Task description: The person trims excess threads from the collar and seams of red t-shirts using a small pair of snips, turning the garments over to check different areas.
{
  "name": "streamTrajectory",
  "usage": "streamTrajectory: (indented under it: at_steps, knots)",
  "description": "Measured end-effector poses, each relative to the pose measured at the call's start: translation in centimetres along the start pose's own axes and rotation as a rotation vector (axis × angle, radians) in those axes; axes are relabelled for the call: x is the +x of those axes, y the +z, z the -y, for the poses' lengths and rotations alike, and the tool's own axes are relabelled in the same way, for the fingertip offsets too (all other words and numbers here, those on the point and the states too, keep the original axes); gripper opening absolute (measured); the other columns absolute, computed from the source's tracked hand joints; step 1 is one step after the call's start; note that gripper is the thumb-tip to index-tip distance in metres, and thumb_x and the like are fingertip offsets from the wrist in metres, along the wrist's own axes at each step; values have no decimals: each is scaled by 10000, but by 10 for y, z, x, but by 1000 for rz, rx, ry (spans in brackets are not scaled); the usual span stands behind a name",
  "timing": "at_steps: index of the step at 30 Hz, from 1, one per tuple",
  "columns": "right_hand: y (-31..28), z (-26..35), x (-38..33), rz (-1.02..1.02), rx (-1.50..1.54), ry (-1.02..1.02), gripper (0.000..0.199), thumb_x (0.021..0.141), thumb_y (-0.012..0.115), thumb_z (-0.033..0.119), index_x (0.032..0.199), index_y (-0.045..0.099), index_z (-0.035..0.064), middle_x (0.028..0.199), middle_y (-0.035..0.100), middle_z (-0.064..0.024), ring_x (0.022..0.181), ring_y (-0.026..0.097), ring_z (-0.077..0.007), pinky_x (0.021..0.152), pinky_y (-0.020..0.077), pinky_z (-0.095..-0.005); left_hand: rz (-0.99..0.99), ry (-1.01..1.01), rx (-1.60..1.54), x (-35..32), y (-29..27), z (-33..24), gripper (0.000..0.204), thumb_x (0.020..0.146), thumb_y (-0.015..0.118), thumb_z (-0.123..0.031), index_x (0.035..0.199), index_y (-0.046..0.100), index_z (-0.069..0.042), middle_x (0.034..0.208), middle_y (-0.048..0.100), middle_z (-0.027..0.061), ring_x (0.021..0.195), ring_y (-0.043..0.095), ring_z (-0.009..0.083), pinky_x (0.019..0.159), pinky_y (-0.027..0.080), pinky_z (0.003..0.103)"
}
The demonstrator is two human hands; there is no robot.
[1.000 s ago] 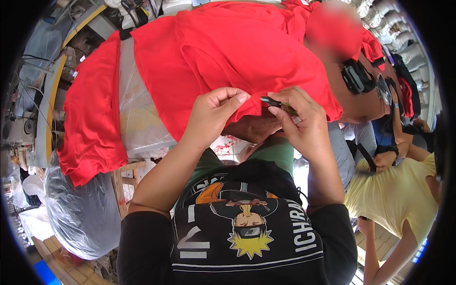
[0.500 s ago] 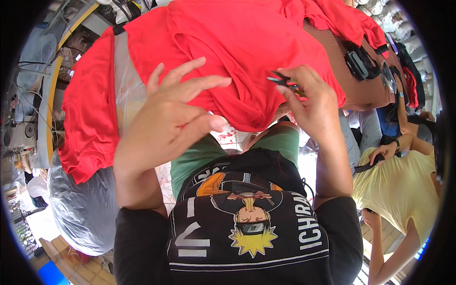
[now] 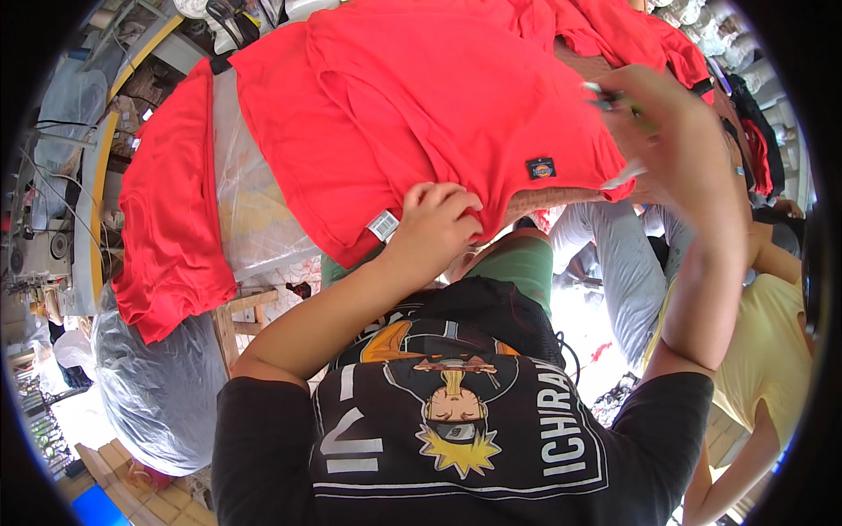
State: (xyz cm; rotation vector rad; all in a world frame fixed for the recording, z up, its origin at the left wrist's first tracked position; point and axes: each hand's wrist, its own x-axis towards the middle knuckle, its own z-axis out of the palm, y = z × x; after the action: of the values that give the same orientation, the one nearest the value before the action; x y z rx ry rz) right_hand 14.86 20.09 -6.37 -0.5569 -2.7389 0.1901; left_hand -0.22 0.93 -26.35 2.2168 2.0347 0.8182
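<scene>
1. Head view, what is hard to see: the right hand (image 3: 680, 131) is blurred, so the thin dark tool (image 3: 614, 95) pinched in its fingers cannot be identified. The table (image 3: 561, 200) is almost wholly covered; only a brown strip of its near edge shows under the cloth. The far edge of the garment pile is cut off by the picture's rim. The person in a yellow shirt (image 3: 763, 342) at the right is seen only in part.
2. Counts: one red shirt (image 3: 438, 105) lies spread on top in the middle, with more red garments (image 3: 631, 35) bunched far right, too tangled to count. One separate red garment (image 3: 171, 219) hangs over the left side. One small dark square label (image 3: 541, 167) sits on the top shirt near its hem, one white tag (image 3: 382, 224) at the near hem, and one white slip (image 3: 624, 175) pokes out just right of the label. One clear plastic sheet (image 3: 254, 202) lies between the left garment and the middle shirt.
3. Hand pose: the left hand (image 3: 436, 230) is curled, fingers closed on the near hem of the red shirt, forearm coming up from the lower left. The right hand is raised above the shirt's right side, arm bent upward, fingers closed narrow on the tool.
</scene>
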Motion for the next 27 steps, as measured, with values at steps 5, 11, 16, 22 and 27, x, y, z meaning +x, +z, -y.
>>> streamTrajectory:
  at_steps: [5,11,16,22,27]
  knots:
    - [-33,-41,-31,-71,488,357,223,856,643,74,1076,635,38,854,610,20,720,513,-39,630,435,-216,-121,-495,-1045,34,-51,5,130,905,639,-104,996,644,-11,882,647,-15,816,562,39,740,462,208]
    - [56,0,-19,59,552,-17,259,782,711,21,1032,651,50,874,622,-61,763,608,-139,674,490,-267,-182,-578,-1096,33,-61,6,213,870,679,-114,1032,639,17,898,668,23,841,585,58,775,474,229]
    - [71,15,-18,17,583,-118,251,762,705,29,1004,643,47,879,626,-78,781,651,-237,655,503,-315,-210,-547,-1056,35,-57,0,196,860,683,-70,1037,650,9,930,662,18,870,586,63,787,474,228]
    - [74,21,-17,-20,425,-185,239,746,700,97,977,650,63,869,615,-78,781,618,-283,654,468,-363,-228,-472,-886,36,-61,-6,188,841,687,-36,1020,651,9,910,643,32,858,598,80,772,471,231]
    - [73,23,-15,-7,354,-214,207,751,690,116,950,654,73,864,616,-67,798,604,-276,668,427,-368,-216,-427,-821,38,-65,-9,191,830,688,-24,1013,649,13,906,637,48,844,608,96,755,475,240]
